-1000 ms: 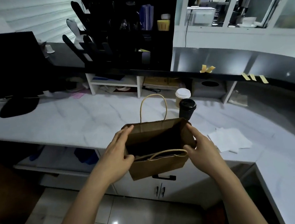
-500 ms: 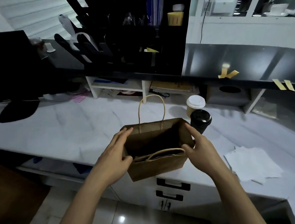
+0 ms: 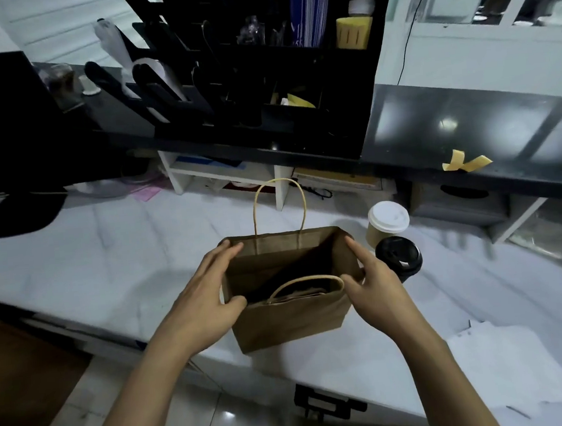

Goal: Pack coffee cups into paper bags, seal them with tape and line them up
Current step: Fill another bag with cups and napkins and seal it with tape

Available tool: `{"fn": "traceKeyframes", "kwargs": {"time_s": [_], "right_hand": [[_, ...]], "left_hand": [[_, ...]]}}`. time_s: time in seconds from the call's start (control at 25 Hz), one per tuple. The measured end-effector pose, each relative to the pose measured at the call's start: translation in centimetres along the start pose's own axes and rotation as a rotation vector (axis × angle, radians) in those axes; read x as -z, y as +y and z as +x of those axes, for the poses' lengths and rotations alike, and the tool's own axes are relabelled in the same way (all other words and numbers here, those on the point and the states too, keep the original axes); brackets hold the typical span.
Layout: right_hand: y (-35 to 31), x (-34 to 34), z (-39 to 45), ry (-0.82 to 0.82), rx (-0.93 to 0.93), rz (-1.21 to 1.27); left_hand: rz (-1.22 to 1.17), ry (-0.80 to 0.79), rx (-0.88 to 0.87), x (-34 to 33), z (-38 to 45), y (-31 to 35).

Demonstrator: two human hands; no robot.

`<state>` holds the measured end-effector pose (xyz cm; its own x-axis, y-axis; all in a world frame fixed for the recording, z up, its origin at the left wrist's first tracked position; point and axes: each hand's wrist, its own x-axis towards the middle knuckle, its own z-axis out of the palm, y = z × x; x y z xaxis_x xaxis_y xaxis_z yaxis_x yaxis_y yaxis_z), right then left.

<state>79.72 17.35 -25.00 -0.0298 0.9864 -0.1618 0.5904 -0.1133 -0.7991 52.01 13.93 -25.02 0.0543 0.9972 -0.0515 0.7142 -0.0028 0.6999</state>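
Observation:
A brown paper bag (image 3: 292,317) with twine handles stands open at the front edge of the white marble counter (image 3: 114,261). My left hand (image 3: 202,301) grips its left side and my right hand (image 3: 370,283) grips its right side, holding the mouth apart. The inside looks dark, with only a folded flap visible. Just right of the bag stand two lidded coffee cups: one with a black lid (image 3: 399,257) close to my right hand, and one with a white lid (image 3: 388,218) behind it. Yellow tape strips (image 3: 465,162) hang from the raised black ledge.
White paper sheets (image 3: 510,362) lie on the counter at the right. A black organiser rack (image 3: 259,61) rises behind the bag, above white shelving (image 3: 221,170). A dark monitor (image 3: 3,128) stands at the left. A grey box with a round hole (image 3: 462,200) sits under the ledge.
The view has moved closer and to the left. Both hands keep hold of the bag, which now sits further onto the counter, its mouth spread a little wider.

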Motion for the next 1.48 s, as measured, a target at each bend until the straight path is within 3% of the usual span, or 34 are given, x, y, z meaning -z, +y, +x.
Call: {"fn": "traceKeyframes", "kwargs": {"time_s": [0.48,0.84,1.12,1.48], "right_hand": [[-3.1,-2.3,6.0,0.096,-0.101,-0.005],[-4.7,-4.6,6.9,0.216,-0.183,-0.012],[-5.3,-5.2,6.3,0.325,-0.142,0.058],[-5.2,-3.2,7.4,0.401,-0.032,0.096]], "left_hand": [[-0.034,-0.108,-0.132,3.7,11.0,-3.8],[0.019,-0.208,-0.294,5.4,14.9,-6.8],[0.049,-0.252,-0.334,6.2,15.2,-6.7],[0.148,-0.183,-0.327,5.7,15.4,-5.9]]}}
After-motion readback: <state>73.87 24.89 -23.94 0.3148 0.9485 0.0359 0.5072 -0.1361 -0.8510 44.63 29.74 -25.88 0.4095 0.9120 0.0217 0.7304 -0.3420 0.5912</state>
